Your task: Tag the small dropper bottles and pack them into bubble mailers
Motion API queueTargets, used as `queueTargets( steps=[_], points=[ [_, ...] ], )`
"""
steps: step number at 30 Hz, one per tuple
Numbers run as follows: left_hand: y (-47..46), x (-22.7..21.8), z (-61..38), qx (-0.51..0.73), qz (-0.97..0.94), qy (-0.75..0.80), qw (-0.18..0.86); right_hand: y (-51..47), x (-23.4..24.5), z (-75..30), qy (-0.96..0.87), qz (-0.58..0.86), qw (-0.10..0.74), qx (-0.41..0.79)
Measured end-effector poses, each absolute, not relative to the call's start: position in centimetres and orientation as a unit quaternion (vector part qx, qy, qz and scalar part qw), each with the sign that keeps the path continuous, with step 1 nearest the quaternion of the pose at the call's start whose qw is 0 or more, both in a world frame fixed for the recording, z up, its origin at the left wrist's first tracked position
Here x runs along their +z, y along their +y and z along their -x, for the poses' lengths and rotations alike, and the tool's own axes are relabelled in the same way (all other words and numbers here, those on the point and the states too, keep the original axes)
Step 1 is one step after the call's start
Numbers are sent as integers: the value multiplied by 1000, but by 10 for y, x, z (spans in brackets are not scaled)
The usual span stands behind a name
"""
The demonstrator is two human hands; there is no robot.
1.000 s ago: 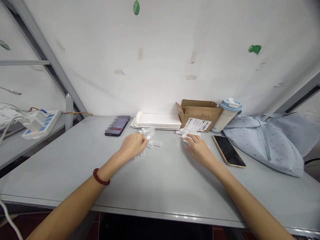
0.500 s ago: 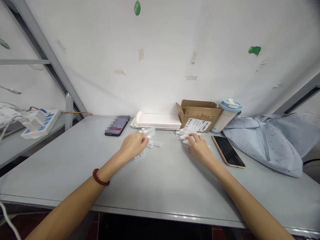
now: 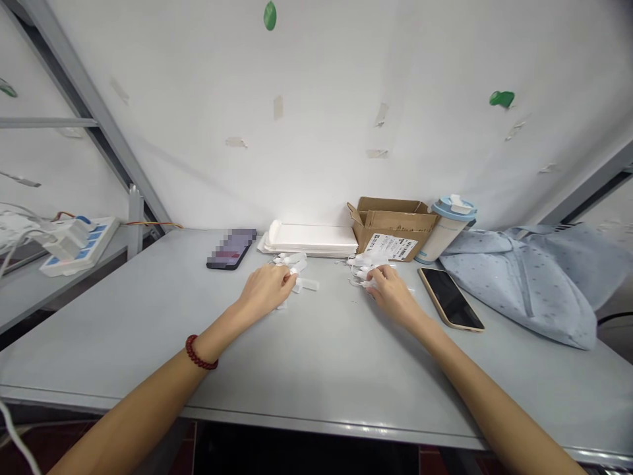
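Observation:
My left hand [image 3: 267, 289] is closed, with thumb and forefinger pressed together at the end of a small translucent white tube [image 3: 299, 266]. Several like it lie around that hand, among them a loose tube [image 3: 310, 284] just to its right. On the other side, my right hand [image 3: 394, 295] bends its fingers down into a pile of small white pieces [image 3: 363, 269] with thin tips. Thumb and fingertips come together there, but what is between them is hidden.
Behind the hands lie a white flat stack [image 3: 314, 239] and an open cardboard box [image 3: 395, 227]. A lidded cup [image 3: 442, 231], a phone [image 3: 451, 300] and a pale blue bag [image 3: 519, 284] are at right. Another phone [image 3: 231, 249] and a power strip [image 3: 82, 247] are at left.
My right hand's fingers have drawn closer together at the pile and shifted slightly. My left hand has barely moved, staying among the tubes.

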State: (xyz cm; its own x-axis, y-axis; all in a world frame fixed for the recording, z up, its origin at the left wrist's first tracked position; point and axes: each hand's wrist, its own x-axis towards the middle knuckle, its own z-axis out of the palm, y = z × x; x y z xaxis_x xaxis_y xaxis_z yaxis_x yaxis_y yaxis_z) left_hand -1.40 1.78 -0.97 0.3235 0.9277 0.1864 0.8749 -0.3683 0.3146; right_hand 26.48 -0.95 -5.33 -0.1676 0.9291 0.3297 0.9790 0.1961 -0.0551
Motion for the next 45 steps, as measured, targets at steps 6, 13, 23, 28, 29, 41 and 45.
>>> queueTargets(
  steps=[6, 13, 23, 28, 29, 41, 45],
  points=[
    [18, -11, 14, 180, -813, 548, 76, -8, -52, -265, -768, 606, 199, -58],
    [15, -11, 12, 244, -806, 531, 94, -14, -42, -260, -761, 568, 312, -27],
    [-2, -21, -2, 278, -832, 392, 276, -41, -22, -230, -716, 549, 419, 104],
    [-8, -22, -6, 255, -855, 354, 281, -48, -21, -221, -725, 531, 417, 138],
    [-9, -22, -7, 253, -863, 344, 270, -49, -21, -220, -730, 527, 416, 131],
    [-8, -18, -7, 273, -868, 330, 252, -47, -20, -226, -711, 548, 436, 63],
    [-10, -17, -7, 275, -866, 329, 256, -45, -19, -228, -706, 544, 451, 45]
  ],
)
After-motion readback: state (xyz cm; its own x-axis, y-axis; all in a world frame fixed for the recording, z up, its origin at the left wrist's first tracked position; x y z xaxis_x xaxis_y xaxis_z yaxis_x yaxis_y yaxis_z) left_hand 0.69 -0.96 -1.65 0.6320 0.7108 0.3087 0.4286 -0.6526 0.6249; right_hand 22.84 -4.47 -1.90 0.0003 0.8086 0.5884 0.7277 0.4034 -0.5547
